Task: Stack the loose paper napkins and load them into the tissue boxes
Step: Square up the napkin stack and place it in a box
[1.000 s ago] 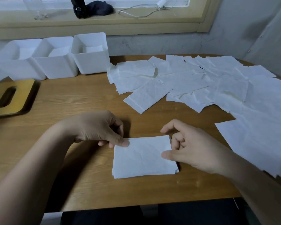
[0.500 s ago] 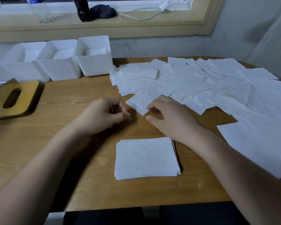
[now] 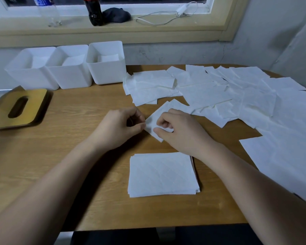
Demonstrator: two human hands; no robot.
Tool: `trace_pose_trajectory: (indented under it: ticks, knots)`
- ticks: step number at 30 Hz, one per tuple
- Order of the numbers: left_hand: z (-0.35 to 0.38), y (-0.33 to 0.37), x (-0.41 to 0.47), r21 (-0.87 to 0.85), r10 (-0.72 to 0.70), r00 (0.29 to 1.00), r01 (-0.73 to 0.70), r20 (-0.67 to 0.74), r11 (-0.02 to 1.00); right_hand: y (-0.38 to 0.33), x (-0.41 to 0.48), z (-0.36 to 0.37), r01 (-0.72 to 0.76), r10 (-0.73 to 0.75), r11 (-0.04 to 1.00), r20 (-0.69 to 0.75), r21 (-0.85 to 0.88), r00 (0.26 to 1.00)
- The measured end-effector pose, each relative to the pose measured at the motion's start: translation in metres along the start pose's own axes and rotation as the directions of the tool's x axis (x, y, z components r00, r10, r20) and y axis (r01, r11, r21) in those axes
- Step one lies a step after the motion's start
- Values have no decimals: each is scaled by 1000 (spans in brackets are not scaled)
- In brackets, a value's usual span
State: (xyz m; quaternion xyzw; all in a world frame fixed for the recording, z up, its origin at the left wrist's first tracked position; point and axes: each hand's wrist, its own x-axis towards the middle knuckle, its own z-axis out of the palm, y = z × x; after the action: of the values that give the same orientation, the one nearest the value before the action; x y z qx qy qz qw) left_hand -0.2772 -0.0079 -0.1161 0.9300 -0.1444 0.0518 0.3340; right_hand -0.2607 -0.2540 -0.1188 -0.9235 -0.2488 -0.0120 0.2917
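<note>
As seen from the head camera, the left hand [image 3: 120,127] and right hand [image 3: 177,130] pinch one loose napkin [image 3: 155,119], at 12 o'clock from the squared stack [image 3: 162,174]. Judged thin, limp and tear-prone; opposite corners are the soundest hold. Three tissue boxes [image 3: 105,65] stand at 10 o'clock.

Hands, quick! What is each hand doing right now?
Left hand: closed, pinching the left edge of a loose napkin.
Right hand: closed, pinching the same napkin at its near corner.
</note>
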Motion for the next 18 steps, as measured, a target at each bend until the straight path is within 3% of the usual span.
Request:
trace_pose_trajectory:
  ticks: [2, 8, 15, 18]
  knots:
    - [0, -5, 1, 63, 30, 1000, -30, 0, 998, -1, -2, -5, -14, 14, 999, -12, 42, 1000]
    - [0, -9, 3, 134, -3, 1000, 2, 9, 991, -1, -5, -12, 4, 5, 991, 70, -133, 998]
    - [0, -10, 3, 157, -16, 1000, 16, -2, 987, -8, -6, -13, 34, -33, 965, 9, -261, 999]
    - [-1, -7, 2, 150, -25, 1000, 24, 5, 988, -7, -6, -15, 18, -27, 982, -44, -191, 999]
